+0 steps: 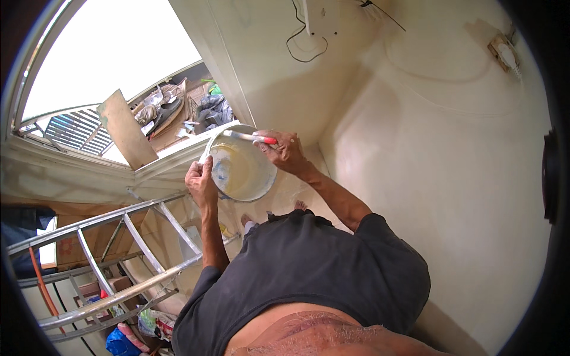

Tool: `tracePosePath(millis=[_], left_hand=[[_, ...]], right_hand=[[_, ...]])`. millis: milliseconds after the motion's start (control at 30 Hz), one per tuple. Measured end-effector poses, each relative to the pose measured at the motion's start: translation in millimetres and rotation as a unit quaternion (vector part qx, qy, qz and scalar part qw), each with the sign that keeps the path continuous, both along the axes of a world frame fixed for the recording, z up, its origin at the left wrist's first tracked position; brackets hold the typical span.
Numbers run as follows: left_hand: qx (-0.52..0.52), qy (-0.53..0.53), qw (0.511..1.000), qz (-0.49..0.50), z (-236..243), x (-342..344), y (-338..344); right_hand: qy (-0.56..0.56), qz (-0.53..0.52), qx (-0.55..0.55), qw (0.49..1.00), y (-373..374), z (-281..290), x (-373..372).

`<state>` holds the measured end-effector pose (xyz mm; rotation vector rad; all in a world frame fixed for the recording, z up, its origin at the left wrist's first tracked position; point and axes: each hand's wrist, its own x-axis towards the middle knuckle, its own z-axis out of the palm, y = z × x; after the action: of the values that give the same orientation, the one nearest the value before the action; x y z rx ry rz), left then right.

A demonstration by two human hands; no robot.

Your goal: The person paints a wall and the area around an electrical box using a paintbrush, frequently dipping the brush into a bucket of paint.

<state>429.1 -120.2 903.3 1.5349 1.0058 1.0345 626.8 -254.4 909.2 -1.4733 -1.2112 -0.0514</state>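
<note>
A round white bucket [261, 179] is tilted in front of me. Inside are a cream-coloured residue and a few blue smears. My left hand [202, 183] is closed on its left rim, thumb up along the edge. Above the bucket's far right side, my right hand [281, 152] is closed around a slim white tool with a red end [240, 136]. The white part points left across the bucket's mouth; I cannot make out what kind of tool it is. Whitish dust or paint marks my fingers.
An aluminium ladder [140, 244] stands at the left, close to my left arm. A board [126, 132] leans at the open window, with piled clutter [172, 113] beyond the sill. On the right is a pale wall [439, 178] with a socket [503, 53]. Bags [122, 341] lie lower left.
</note>
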Motion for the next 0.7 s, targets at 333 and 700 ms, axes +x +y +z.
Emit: tracePosePath(millis=[333, 700], left_hand=[[0.029, 0.024, 0.998, -0.041, 0, 0, 34], [0.017, 0.025, 0.996, -0.09, -14, -1, 53]], right_hand=[[0.023, -0.098, -0.047, 0.994, -28, 19, -39], [0.287, -0.04, -0.007, 0.957, 0, -2, -61]])
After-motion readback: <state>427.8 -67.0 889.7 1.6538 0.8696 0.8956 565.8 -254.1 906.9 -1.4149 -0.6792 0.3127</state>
